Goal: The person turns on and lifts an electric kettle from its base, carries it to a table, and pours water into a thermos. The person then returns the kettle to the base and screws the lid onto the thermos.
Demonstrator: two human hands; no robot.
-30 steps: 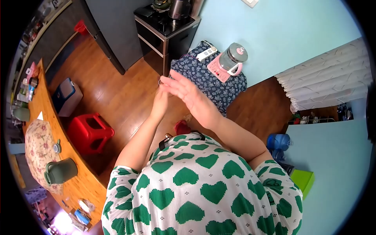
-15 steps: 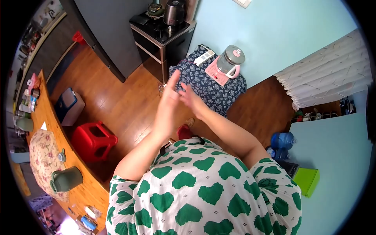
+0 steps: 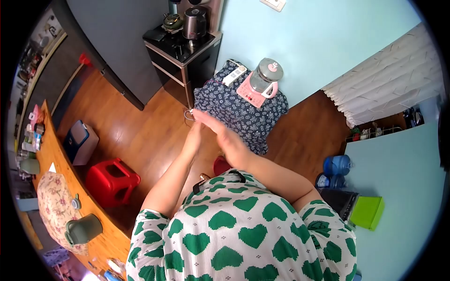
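Note:
In front of my body, my left hand point(image 3: 193, 136) and my right hand point(image 3: 224, 136) are raised with palms facing. Their fingers are stretched out and come together near the tips; whether they touch is unclear. Nothing shows in either hand, though the right fingers partly cover the left fingertips. Beyond my right hand, a low stand under a blue flowered cloth point(image 3: 220, 100) bears a pink-based glass kettle point(image 3: 265, 77) and a white power strip point(image 3: 235, 75).
Left: a curved wooden table point(image 3: 110, 234) with a green pitcher point(image 3: 86, 229), a red stool point(image 3: 110, 182) and a white-and-blue box point(image 3: 84, 145). Ahead: a black cabinet point(image 3: 164, 63) with a dark metal kettle point(image 3: 195, 22). Right: blue water bottles point(image 3: 337, 165) and a green bin point(image 3: 367, 212).
My hands crossed and parted at the fingertips half a second ago, then came back together, with my right hand's fingers now in front. The view has shifted slightly.

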